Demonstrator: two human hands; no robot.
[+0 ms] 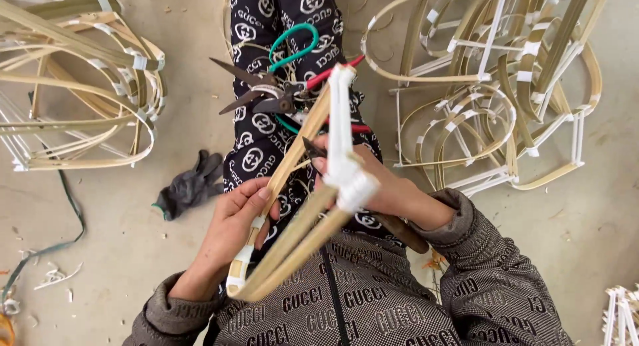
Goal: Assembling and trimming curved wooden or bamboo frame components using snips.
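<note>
Dusty concrete floor (153, 266), strewn with bent bamboo frames (492, 99), lies below. Left hand (233, 233) clasps the bamboo strip bundle (299, 233) near its lower taped end; right hand (373, 186) pinches the white tape wrap (346, 173) above. Binding looks underway; pressing the tape tight seems next. Scissors (273, 93) rest beyond the grip.

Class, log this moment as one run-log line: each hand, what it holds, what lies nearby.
left hand: holds bamboo strip frame | right hand: grips its white-taped joint | shears: on lap | grey glove: on floor

Left hand (233, 229) and right hand (376, 186) both raised before the chest, fingers curled closed.
</note>
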